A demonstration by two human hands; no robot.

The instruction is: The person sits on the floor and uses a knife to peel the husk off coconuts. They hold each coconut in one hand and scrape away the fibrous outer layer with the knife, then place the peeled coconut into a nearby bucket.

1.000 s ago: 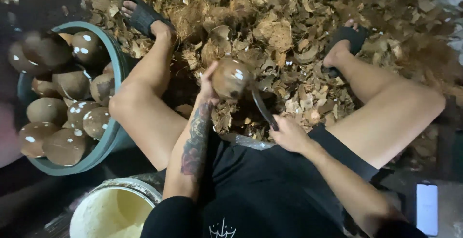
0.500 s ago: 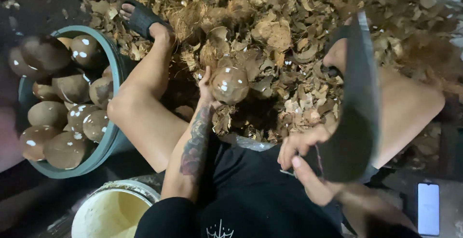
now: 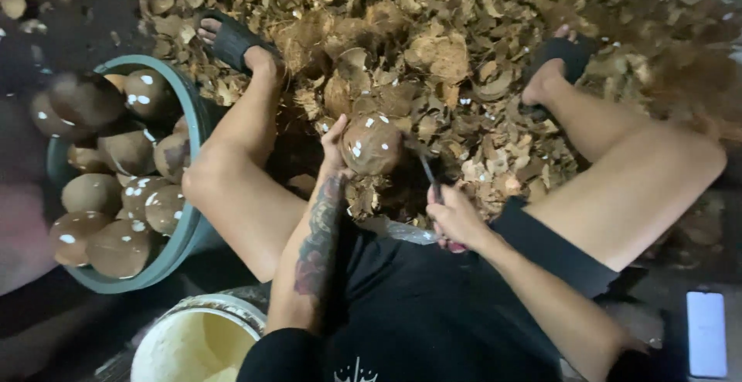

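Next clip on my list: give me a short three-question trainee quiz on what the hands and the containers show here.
1. True or false: the left hand holds the round coconut from its side.
2. What does the right hand grip? A) a bladed tool B) a cloth C) a cup
3. Fill in: the grey-green tub beside the left leg is full of peeled ____.

Key
1. True: the left hand's fingers cup the coconut above the husk pile.
2. A: a dark knife whose blade reaches up to the coconut.
3. Coconuts. The white bucket below it holds something pale that cannot be made out.
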